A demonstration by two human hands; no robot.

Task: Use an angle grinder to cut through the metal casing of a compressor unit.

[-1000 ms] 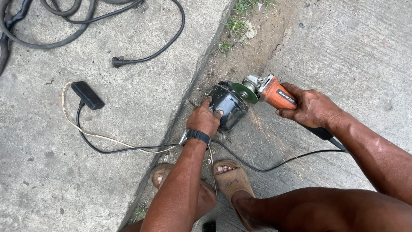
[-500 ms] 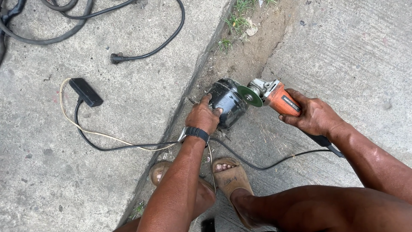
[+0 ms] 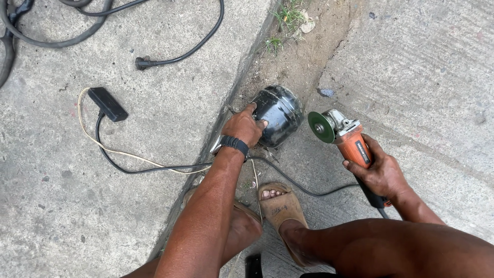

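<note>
Nearest to the camera, the person squatted low, a foot in a tan rubber sandal (image 3: 280, 208) planted on the grey concrete ground (image 3: 62, 206), both bare forearms reaching forward. The right hand (image 3: 380, 172) was wrapped tight around the body of an orange angle grinder with a green disc (image 3: 342, 135), its thin black power cord (image 3: 303, 186) trailing back past the sandal. The disc stood clear of everything, just beside the workpiece but not touching it, and I could not tell whether it was spinning; no sparks showed.

A little further out, the left hand (image 3: 244, 126), a black band at the wrist, lay pressed over the near side of a dark, rounded metal housing, black and glossy like a small motor casing (image 3: 279, 116). That casing lay on its side in the dirt strip between two concrete slabs, against the slab's edge. The hand seemed to steady it rather than lift it.

As for progress, I judged the work to be between passes: the casing was held in place and the grinder was in hand, yet no fresh cut or ground patch could be made out on the dark metal from this angle.

Beyond, to the left, a black rectangular socket block with a pale wire (image 3: 107, 104) lay on the slab, and thick black cables (image 3: 180, 54) looped near the top, one ending in a plug. Sparse weeds (image 3: 285, 20) grew at the far end of the dirt.
</note>
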